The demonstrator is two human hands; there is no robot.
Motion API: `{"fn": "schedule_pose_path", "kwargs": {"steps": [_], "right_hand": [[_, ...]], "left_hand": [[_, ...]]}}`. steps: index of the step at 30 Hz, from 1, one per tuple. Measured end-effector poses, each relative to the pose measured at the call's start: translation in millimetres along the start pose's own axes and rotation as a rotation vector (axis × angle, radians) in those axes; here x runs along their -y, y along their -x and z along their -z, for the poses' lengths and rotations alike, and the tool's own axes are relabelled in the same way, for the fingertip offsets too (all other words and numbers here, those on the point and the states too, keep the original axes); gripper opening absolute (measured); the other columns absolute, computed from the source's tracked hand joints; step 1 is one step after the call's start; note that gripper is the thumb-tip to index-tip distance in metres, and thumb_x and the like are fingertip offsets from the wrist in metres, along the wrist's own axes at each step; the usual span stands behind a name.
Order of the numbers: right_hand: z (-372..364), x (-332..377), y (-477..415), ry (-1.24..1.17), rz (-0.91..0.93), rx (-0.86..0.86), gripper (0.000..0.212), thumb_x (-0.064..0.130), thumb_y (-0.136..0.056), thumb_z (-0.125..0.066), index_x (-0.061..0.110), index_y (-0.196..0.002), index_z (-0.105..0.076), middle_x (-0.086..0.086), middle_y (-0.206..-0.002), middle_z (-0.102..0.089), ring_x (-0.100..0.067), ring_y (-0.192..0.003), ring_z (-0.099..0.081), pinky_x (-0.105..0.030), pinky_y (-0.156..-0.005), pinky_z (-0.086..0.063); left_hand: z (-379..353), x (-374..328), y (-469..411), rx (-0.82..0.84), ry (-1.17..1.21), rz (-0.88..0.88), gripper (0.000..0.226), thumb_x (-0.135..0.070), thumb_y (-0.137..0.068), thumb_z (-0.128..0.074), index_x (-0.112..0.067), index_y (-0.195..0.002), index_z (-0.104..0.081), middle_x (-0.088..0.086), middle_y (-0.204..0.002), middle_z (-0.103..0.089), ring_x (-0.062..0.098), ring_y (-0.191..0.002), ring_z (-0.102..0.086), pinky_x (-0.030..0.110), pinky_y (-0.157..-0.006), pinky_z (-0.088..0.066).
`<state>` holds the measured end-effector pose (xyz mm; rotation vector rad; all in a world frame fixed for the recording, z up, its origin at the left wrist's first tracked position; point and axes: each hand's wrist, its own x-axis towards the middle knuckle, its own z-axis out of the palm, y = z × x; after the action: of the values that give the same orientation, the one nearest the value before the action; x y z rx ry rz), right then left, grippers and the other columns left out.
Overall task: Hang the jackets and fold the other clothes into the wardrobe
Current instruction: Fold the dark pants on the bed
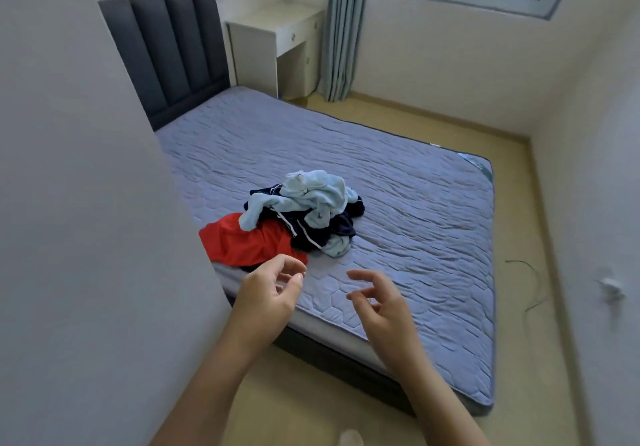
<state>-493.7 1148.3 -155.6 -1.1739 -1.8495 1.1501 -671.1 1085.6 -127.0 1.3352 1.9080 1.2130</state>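
Head view: left hand (266,295) and right hand (379,307) empty, fingers (367,277) loosely spread; the tangled pile (301,217) just beyond them could lift as one.

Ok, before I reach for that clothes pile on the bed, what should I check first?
1. Left hand free: ok, holds nothing.
2. Right hand free: ok, holds nothing.
3. Clothes pile within reach: ok, it lies on the mattress just beyond both hands.
4. Red garment free to lift: not ok, the light blue garment and navy garment lie over its edge.
5. Which pieces are jackets: cannot tell, they are tangled.
6. Hangers in sight: not ok, none shows.
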Motion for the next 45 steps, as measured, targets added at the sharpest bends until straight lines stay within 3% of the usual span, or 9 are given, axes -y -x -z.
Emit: {"fn": "schedule_pose_path", "kwargs": {"steps": [7,17,23,25,29,34,37,41,45], "right_hand": [[-0.3,-64.9,-127.5,-0.054,-0.128,0.019,0.034,0.005,-0.091,-0.053,0.038,-0.101,-0.057,0.008,-0.102,-0.063,-0.010,-0.085,-0.063,-0.025,-0.068,-0.054],[-67.7,-239.5,-285.2,0.122,-0.510,0.333,0.024,0.010,-0.094,-0.047,0.026,-0.107,-0.057,0.007,-0.103,-0.059,-0.001,-0.069,-0.054,-0.011,-0.058,-0.042],[-130.2,-358.2,-353.4,0.179,-0.611,0.364,0.034,0.006,-0.088,-0.049,0.031,-0.112,-0.049,0.003,-0.118,-0.053,-0.006,-0.086,-0.057,-0.011,-0.070,-0.043],[-148.0,-381.9,-397.8,0.092,-0.679,0.238,0.043,0.007,-0.087,-0.054,0.028,-0.124,-0.046,0.000,-0.121,-0.051,-0.011,-0.087,-0.057,-0.025,-0.076,-0.050],[-171.0,-400.7,-484.2,-0.423,-0.966,-0.075,0.062,0.006,-0.092,-0.050,0.028,-0.145,-0.026,-0.005,-0.120,-0.047,-0.026,-0.092,-0.064,-0.040,-0.072,-0.057],[-198.6,-380.5,-589.2,-0.718,-0.740,-0.077,0.063,-0.002,-0.093,-0.042,0.030,-0.144,-0.026,-0.008,-0.111,-0.056,-0.022,-0.081,-0.061,-0.035,-0.068,-0.051],[-208.5,-365.6,-633.2,-0.566,-0.438,-0.100,0.069,-0.006,-0.090,-0.046,0.028,-0.147,-0.029,0.003,-0.140,-0.046,-0.003,-0.097,-0.056,-0.030,-0.089,-0.046],[-217.3,-387.4,-587.9,0.013,-0.340,-0.074,0.054,0.001,-0.086,-0.052,0.024,-0.135,-0.047,0.004,-0.144,-0.039,-0.012,-0.115,-0.053,-0.033,-0.103,-0.044],[-245.0,-433.4,-541.8,0.405,-0.430,0.314,0.061,0.019,-0.079,-0.061,0.023,-0.137,-0.042,-0.004,-0.133,-0.044,-0.024,-0.120,-0.050,-0.037,-0.101,-0.042]], "left_hand": [[-57.7,45.5,-122.8,0.054,-0.065,0.068,0.016,-0.011,-0.087,-0.061,-0.026,-0.085,-0.065,-0.012,-0.081,-0.067,0.003,-0.078,-0.059,0.012,-0.067,-0.046],[-142.4,225.6,-256.9,0.273,-0.390,0.351,0.023,-0.016,-0.083,-0.056,-0.038,-0.079,-0.049,-0.013,-0.094,-0.059,0.010,-0.092,-0.057,0.029,-0.082,-0.047],[-196.0,329.4,-364.1,0.363,-0.730,0.106,0.044,-0.023,-0.072,-0.070,-0.024,-0.114,-0.058,-0.005,-0.121,-0.052,0.019,-0.111,-0.053,0.031,-0.082,-0.048],[-209.8,350.1,-419.5,0.326,-0.860,-0.026,0.061,-0.024,-0.058,-0.080,-0.022,-0.115,-0.060,0.005,-0.121,-0.056,0.026,-0.105,-0.059,0.036,-0.069,-0.053],[-223.2,368.1,-511.0,0.440,-0.911,0.007,0.050,-0.028,-0.084,-0.058,-0.023,-0.130,-0.039,0.006,-0.109,-0.057,0.029,-0.096,-0.058,0.035,-0.063,-0.045],[-214.3,392.8,-614.6,0.461,-0.817,0.015,0.072,-0.030,-0.083,-0.055,-0.028,-0.147,-0.022,0.015,-0.141,-0.042,0.036,-0.127,-0.042,0.045,-0.095,-0.043],[-203.3,403.5,-643.8,0.255,-0.849,-0.112,0.082,-0.028,-0.083,-0.058,-0.021,-0.152,-0.014,0.014,-0.156,-0.019,0.031,-0.142,-0.022,0.048,-0.108,-0.031],[-198.8,443.7,-586.8,0.276,-0.903,-0.382,0.048,-0.026,-0.071,-0.071,-0.016,-0.117,-0.062,0.007,-0.122,-0.058,0.029,-0.112,-0.056,0.043,-0.084,-0.047],[-193.5,485.3,-559.7,0.481,-1.141,-0.162,0.079,-0.054,-0.064,-0.074,-0.029,-0.134,-0.047,0.006,-0.135,-0.049,0.032,-0.124,-0.046,0.049,-0.095,-0.040]]}}
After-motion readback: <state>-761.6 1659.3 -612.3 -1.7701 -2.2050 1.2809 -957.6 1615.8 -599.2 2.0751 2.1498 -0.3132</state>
